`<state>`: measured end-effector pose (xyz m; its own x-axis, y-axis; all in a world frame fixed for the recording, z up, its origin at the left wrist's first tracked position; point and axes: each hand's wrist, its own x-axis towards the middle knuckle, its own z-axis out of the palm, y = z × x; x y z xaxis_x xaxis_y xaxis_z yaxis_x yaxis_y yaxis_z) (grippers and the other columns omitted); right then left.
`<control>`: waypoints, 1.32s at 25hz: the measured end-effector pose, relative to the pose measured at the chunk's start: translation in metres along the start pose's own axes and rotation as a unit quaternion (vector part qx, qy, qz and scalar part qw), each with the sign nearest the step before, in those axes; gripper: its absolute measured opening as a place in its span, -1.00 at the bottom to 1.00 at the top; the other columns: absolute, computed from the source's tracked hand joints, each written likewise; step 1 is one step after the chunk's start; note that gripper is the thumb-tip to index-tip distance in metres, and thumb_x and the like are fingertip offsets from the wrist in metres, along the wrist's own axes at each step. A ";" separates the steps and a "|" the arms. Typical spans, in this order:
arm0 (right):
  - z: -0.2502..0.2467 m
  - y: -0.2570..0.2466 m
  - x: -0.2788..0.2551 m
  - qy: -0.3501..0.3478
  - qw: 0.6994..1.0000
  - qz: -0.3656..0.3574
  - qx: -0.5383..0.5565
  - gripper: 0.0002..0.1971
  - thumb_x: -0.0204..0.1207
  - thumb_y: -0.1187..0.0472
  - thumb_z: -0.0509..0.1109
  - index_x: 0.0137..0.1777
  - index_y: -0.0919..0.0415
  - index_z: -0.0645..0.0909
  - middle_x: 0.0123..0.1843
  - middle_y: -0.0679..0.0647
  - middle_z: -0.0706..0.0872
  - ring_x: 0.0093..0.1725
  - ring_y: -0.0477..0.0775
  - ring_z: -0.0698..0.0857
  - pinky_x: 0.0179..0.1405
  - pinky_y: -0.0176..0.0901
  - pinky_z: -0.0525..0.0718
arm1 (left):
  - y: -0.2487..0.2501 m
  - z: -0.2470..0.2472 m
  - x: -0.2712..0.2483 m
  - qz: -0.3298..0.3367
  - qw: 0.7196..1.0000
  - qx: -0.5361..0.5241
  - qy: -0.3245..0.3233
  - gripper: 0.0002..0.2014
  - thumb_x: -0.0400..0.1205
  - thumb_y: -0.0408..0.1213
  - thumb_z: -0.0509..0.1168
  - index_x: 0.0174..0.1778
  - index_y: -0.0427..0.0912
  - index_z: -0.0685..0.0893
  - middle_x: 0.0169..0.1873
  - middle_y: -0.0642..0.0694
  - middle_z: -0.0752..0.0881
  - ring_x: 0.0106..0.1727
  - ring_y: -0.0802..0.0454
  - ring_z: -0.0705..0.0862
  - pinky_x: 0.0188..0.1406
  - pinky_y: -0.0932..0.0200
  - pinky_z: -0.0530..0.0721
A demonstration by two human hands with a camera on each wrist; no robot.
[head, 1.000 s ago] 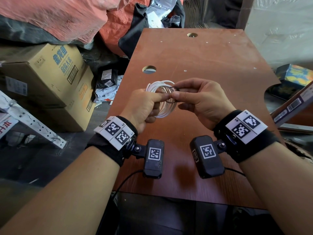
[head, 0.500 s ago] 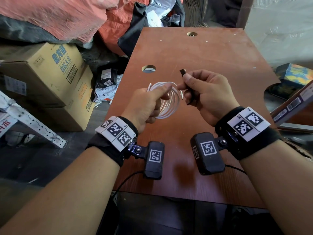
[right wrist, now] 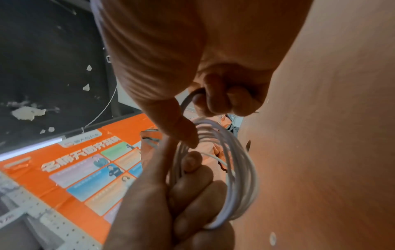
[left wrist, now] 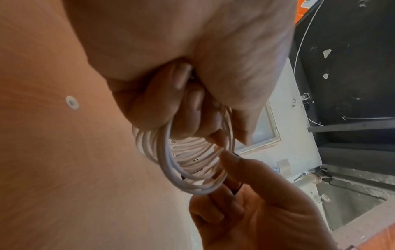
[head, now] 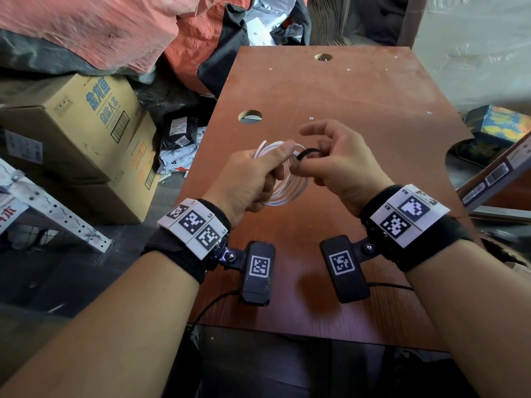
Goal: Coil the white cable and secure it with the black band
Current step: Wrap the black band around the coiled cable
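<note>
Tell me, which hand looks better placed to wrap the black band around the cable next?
The right hand, probably. It already pinches the black band right beside the white cable, while the left hand is busy gripping the coil to keep its loops together above the table.

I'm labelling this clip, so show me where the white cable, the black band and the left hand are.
white cable [head: 290,193]: head view, lower arc of the coil.
black band [head: 309,152]: head view, curved top of the band.
left hand [head: 247,179]: head view, back of the hand.
</note>
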<state>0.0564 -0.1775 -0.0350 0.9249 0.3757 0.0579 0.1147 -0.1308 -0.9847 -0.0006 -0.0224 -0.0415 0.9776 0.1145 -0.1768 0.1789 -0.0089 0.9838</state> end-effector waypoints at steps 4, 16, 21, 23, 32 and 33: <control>0.002 0.000 -0.001 -0.035 0.998 -0.015 -0.041 -0.51 0.28 0.44 0.61 0.21 0.16 0.64 -0.29 0.24 0.61 -0.46 -0.07 0.48 -0.47 -0.25 0.44 | 0.003 -0.003 -0.005 0.007 0.999 0.001 -0.047 -0.40 0.68 0.31 0.08 -0.44 -0.14 0.45 -0.64 -0.02 0.17 -0.60 0.06 0.06 -0.62 0.28 0.02; -0.008 -0.008 -0.005 -0.123 0.987 -0.053 -0.087 -0.79 0.39 0.51 0.54 0.01 0.36 0.74 -0.55 -0.17 0.65 -0.60 -0.28 0.53 -0.55 -0.52 0.42 | -0.002 -0.013 -0.005 0.012 0.983 -0.021 -0.183 -0.37 0.77 0.14 -0.07 -0.52 -0.19 0.45 -0.69 -0.03 0.15 -0.66 0.04 0.04 -0.68 0.31 0.04; -0.016 -0.010 -0.002 -0.092 0.979 -0.086 -0.160 -0.92 0.45 0.43 0.54 -0.08 0.35 0.80 -0.60 -0.24 0.63 -0.60 -0.30 0.54 -0.53 -0.55 0.42 | -0.002 -0.009 -0.005 0.024 0.990 -0.005 -0.140 -0.39 0.74 0.22 0.01 -0.10 -0.33 0.59 -0.54 -0.11 0.45 -0.51 -0.09 0.44 -0.57 0.16 0.56; -0.019 -0.009 0.000 -0.090 0.973 -0.096 -0.188 -0.92 0.44 0.42 0.54 -0.11 0.29 0.82 -0.56 -0.17 0.66 -0.57 -0.29 0.53 -0.50 -0.49 0.46 | -0.003 -0.010 -0.005 0.041 0.990 0.031 -0.132 -0.48 0.67 0.19 0.17 0.08 -0.28 0.61 -0.39 -0.13 0.63 -0.36 -0.10 0.62 -0.40 -0.03 0.75; -0.021 -0.003 0.005 -0.095 0.938 -0.104 -0.317 -0.83 0.34 0.37 0.48 -0.29 0.06 0.77 -0.54 -0.07 0.60 -0.54 -0.16 0.50 -0.54 -0.38 0.41 | 0.002 -0.012 -0.005 0.120 0.971 0.188 -0.088 -0.82 0.65 -0.23 0.39 0.10 -0.18 0.79 -0.18 0.01 0.80 -0.17 0.38 0.70 -0.13 0.50 0.58; -0.020 -0.002 0.006 -0.089 0.936 -0.102 -0.325 -0.84 0.33 0.35 0.48 -0.29 0.05 0.78 -0.54 -0.07 0.60 -0.54 -0.15 0.51 -0.53 -0.35 0.42 | 0.002 -0.011 -0.005 0.124 0.971 0.188 -0.080 -0.81 0.64 -0.26 0.40 0.13 -0.21 0.79 -0.20 0.02 0.80 -0.24 0.40 0.69 -0.22 0.52 0.57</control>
<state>0.0686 -0.1938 -0.0291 0.7911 0.5931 0.1495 0.5327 -0.5479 -0.6449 -0.0063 -0.0118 -0.0382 0.9951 -0.0936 0.0325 -0.0661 -0.3822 0.9217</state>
